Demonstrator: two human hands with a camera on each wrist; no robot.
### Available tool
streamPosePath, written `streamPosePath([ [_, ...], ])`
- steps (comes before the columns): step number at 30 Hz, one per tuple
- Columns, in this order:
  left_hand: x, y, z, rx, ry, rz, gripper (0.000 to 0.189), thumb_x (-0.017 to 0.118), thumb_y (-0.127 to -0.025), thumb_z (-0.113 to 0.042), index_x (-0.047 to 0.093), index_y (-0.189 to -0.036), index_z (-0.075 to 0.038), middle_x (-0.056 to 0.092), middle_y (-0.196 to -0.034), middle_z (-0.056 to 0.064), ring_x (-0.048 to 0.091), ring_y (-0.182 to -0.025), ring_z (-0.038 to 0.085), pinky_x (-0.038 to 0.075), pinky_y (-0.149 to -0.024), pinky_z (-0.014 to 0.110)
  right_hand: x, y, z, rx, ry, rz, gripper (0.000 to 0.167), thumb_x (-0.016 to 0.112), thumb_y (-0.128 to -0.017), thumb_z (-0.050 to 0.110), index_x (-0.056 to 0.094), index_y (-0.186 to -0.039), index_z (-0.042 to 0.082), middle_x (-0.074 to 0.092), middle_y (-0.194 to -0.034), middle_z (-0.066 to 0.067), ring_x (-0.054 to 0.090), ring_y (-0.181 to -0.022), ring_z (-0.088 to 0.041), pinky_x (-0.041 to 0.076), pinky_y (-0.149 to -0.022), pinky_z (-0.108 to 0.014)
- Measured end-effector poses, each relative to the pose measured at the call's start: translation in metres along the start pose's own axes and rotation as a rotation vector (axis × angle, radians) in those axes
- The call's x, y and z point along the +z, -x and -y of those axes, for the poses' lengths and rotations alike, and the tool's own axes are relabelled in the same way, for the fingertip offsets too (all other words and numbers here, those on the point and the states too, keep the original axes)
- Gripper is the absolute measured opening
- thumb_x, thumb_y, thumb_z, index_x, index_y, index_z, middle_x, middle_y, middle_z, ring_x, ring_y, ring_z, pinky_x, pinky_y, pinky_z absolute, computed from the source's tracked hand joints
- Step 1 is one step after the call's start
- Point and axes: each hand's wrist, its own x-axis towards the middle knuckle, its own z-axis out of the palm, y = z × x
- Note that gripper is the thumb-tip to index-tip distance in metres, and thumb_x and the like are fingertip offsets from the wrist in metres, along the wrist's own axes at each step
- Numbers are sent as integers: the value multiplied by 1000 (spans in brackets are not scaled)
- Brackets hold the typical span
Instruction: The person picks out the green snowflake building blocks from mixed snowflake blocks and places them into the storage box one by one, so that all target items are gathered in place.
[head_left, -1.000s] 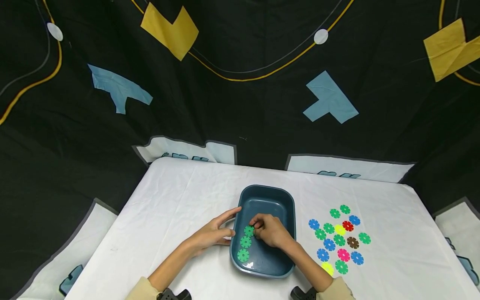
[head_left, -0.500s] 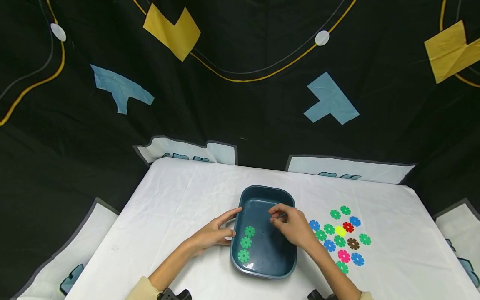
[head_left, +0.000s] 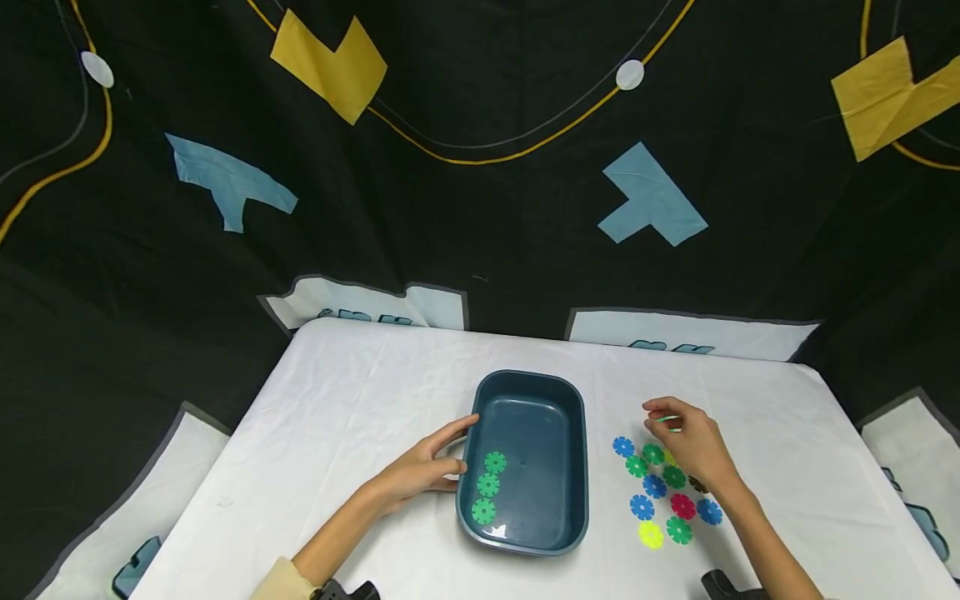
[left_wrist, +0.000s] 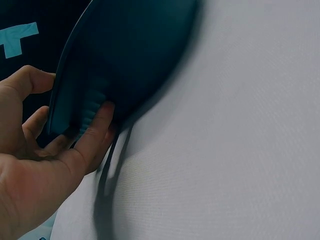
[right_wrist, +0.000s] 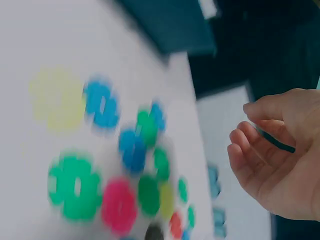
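The dark blue-grey plastic tray [head_left: 546, 546] stands mid-table, with three green notched discs [head_left: 488, 484] in a line along its left side. My left hand [head_left: 416, 468] rests against the tray's left side, fingers spread. In the left wrist view, its fingertips touch the rim and outer wall of the tray [left_wrist: 130, 50]. My right hand [head_left: 693, 437] hovers over the far end of the loose discs, thumb and fingers bent with a gap between them. Green slivers show through that gap. The right wrist view shows this hand [right_wrist: 280, 150] holding nothing visible.
Several loose notched discs lie right of the tray, among them a pink disc [head_left: 683, 506], a yellow disc [head_left: 651, 535] and a blue disc [head_left: 642, 507]. A white cloth [head_left: 360, 392] covers the table. A black curtain [head_left: 450, 233] hangs behind it.
My right hand has left the green discs in the tray and moved right, over the rim, to above the loose discs. My left hand stays at the tray's side.
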Motion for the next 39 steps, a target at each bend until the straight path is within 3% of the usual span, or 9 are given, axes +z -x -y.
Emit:
streamPosePath([
  [5,0,0,-1,-1,-4,-1,74,61,-92,-7,31,-158,-21,19,-162,16,52,-124,35,55,-90,44,-8,-7,-29,84,34,65,32,67,-93,4,64,-123,-5,64,-113,-27,62,-99,-45,59,-73,-45],
  [11,1,1,-1,-18,4,-6,73,61,-93,-8,32,-158,-22,19,-162,16,51,-126,35,55,-90,45,-6,-11,-47,196,68,129,39,65,-94,6,58,-130,-7,56,-123,-33,58,-106,-48,59,-74,-44],
  [17,1,1,-1,-14,4,-5,72,60,-94,-7,31,-158,-22,18,-163,15,51,-127,35,55,-90,44,1,-11,-62,170,101,112,38,66,-92,5,60,-126,-10,59,-118,-31,59,-96,-41,56,-68,-35],
  [21,0,0,0,-12,5,-6,73,61,-93,-7,31,-158,-21,18,-162,16,51,-126,35,55,-90,45,4,-10,-66,150,114,91,36,66,-92,4,61,-124,-10,59,-115,-31,58,-90,-36,55,-68,-36],
  [29,-1,0,1,-7,9,-1,72,61,-93,-7,32,-158,-20,19,-162,17,50,-127,36,55,-90,46,10,-14,-66,233,134,72,38,66,-93,8,59,-125,-11,56,-114,-31,56,-95,-39,53,-85,-53],
  [36,-1,1,1,-6,7,-5,73,61,-93,-7,32,-158,-20,19,-162,17,47,-130,37,55,-90,46,12,-19,-64,253,133,72,35,66,-93,7,58,-122,-11,57,-110,-29,55,-95,-40,53,-85,-52],
  [39,-1,1,1,-12,3,-7,74,62,-92,-8,32,-158,-21,19,-162,16,46,-131,37,54,-91,46,11,-19,-62,266,115,68,31,65,-93,6,57,-120,-9,59,-102,-25,55,-90,-37,55,-77,-44],
])
